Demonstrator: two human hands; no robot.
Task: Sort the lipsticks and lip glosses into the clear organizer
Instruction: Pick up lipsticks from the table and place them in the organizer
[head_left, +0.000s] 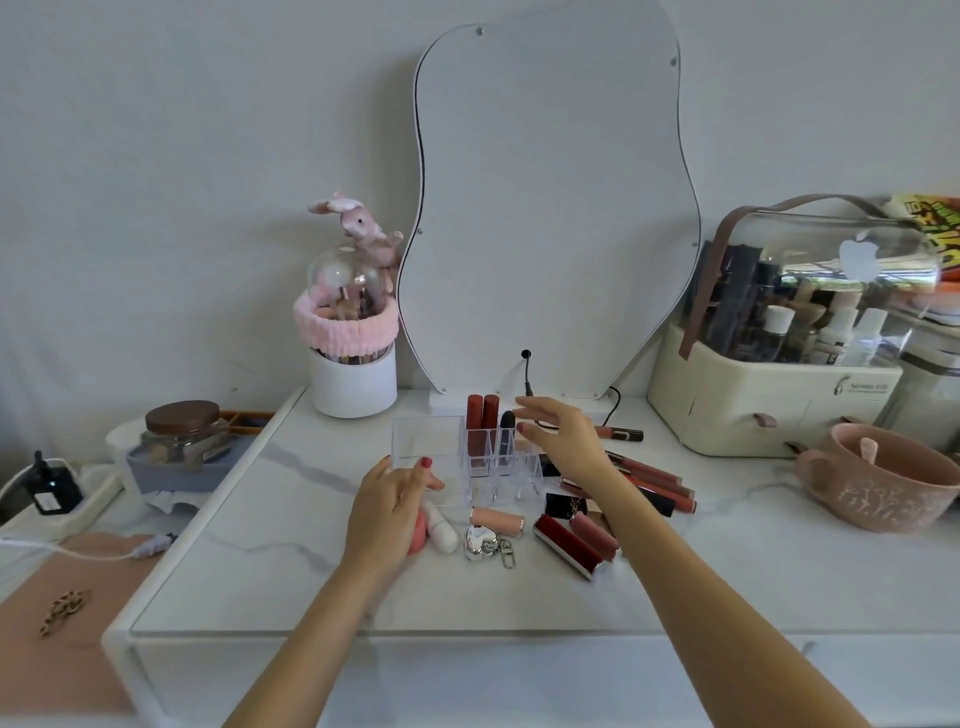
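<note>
Now my left hand (395, 506) steadies the clear organizer (457, 457); my right hand (558, 439) hovers empty beside it. Its acrylic looks light and slippery.

organizer (428, 447) before mirror (550, 208), lipsticks (569, 543) right
</note>
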